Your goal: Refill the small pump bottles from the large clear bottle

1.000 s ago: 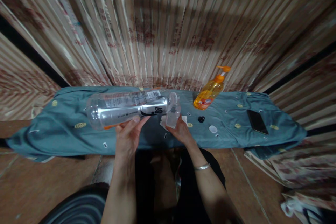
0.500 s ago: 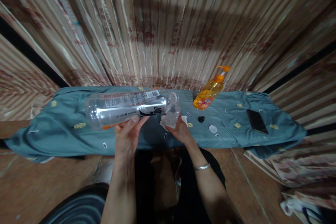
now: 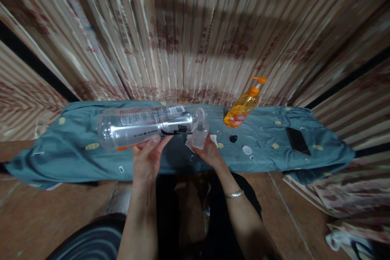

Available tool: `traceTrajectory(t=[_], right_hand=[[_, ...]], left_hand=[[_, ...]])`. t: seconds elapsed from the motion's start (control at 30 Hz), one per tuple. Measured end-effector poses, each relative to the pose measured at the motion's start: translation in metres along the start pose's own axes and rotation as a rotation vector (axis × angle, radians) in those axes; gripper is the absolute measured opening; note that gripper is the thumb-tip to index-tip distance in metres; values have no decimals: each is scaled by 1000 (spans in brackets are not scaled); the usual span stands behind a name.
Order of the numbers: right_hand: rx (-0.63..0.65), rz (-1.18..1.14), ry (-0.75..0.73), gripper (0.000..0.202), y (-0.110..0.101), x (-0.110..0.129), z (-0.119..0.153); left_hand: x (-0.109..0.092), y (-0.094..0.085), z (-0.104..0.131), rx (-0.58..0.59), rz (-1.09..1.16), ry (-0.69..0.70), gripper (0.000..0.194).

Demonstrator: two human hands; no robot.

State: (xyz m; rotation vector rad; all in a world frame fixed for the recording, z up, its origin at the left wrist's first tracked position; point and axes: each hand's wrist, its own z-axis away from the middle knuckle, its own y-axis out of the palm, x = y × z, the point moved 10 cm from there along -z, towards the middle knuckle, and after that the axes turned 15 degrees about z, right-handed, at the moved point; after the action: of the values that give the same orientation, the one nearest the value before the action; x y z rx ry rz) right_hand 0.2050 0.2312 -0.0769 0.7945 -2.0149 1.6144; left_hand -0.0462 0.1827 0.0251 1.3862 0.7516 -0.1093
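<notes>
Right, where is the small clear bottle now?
In the head view, the small clear bottle is in the right hand, by the right end of the large bottle, left of the pump bottle.

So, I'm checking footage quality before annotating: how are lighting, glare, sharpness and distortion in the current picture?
Head view: dim overall, with a darker, shadow-like band across the ribbed backdrop; head view: bright glare along the large clear bottle; head view: its small print too soft to read; head view: the backdrop's ribs fan outward, suggesting wide-angle distortion.
</notes>
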Motion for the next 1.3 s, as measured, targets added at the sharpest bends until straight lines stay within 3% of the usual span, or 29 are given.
traceTrajectory(t=[0.9,1.3], right_hand=[[28,15,26,86,2,0,0],[29,-10,-14,78,-1,7,0]], left_hand=[[2,-1,1,-9,-12,2,48],[1,2,4,-2,1,4,45]])
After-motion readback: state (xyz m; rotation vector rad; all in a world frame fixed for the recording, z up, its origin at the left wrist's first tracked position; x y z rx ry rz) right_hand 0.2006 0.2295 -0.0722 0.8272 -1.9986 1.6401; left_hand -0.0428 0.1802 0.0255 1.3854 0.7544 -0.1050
